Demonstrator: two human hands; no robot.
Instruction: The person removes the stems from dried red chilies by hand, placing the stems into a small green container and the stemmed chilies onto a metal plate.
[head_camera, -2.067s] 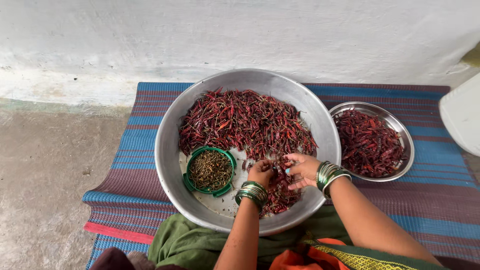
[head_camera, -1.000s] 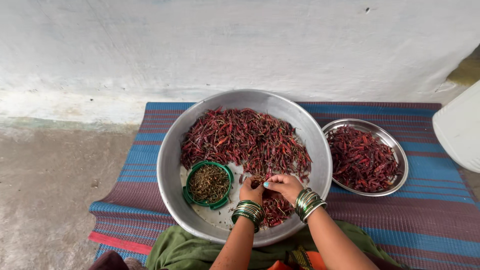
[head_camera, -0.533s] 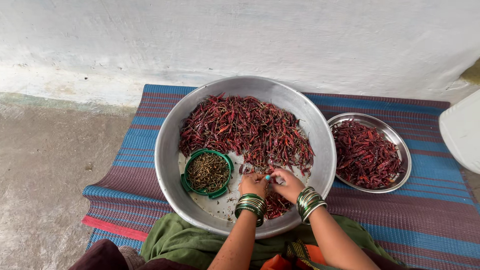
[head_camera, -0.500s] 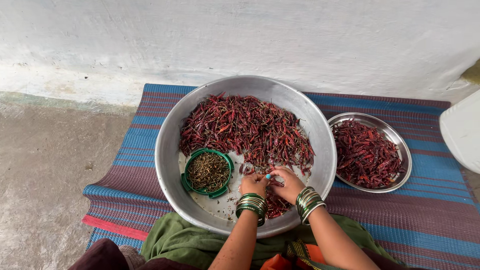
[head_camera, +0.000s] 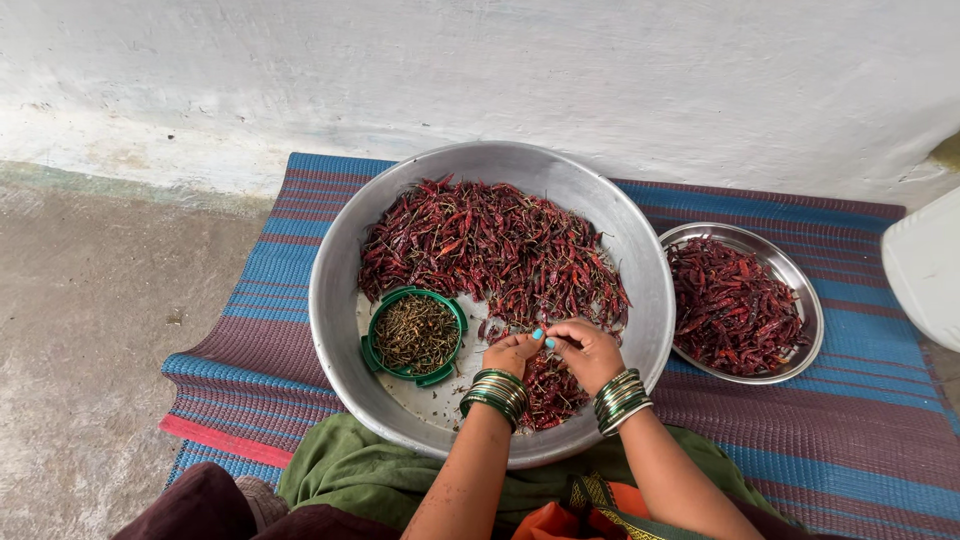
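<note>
- I see both hands meeting over the near part of the big metal basin (head_camera: 640, 262); between the fingertips sits what looks like a single dried red chilli, too small for me to be sure of.
- My left hand (head_camera: 512, 352) is curled closed, thumb and fingers pinched together at its right side, nails painted turquoise, green bangles (head_camera: 495, 392) stacked on the wrist.
- My right hand (head_camera: 588, 350) is likewise closed in a pinch, touching the left hand's fingertips, with a matching stack of bangles behind it.
- Just beyond the hands lies the main heap of dried red chillies (head_camera: 490, 245), spreading across the far half of the basin; a smaller cluster lies under and between the wrists.
- Left of the left hand, inside the basin, stands a small green bowl (head_camera: 414, 335) filled with brownish stems.
- Right of the right hand, outside the basin and just beside its rim, a steel plate (head_camera: 800, 290) holds more red chillies.
- Everything rests on a striped blue and maroon mat (head_camera: 850, 440) on the floor, against a white wall (head_camera: 500, 70).
</note>
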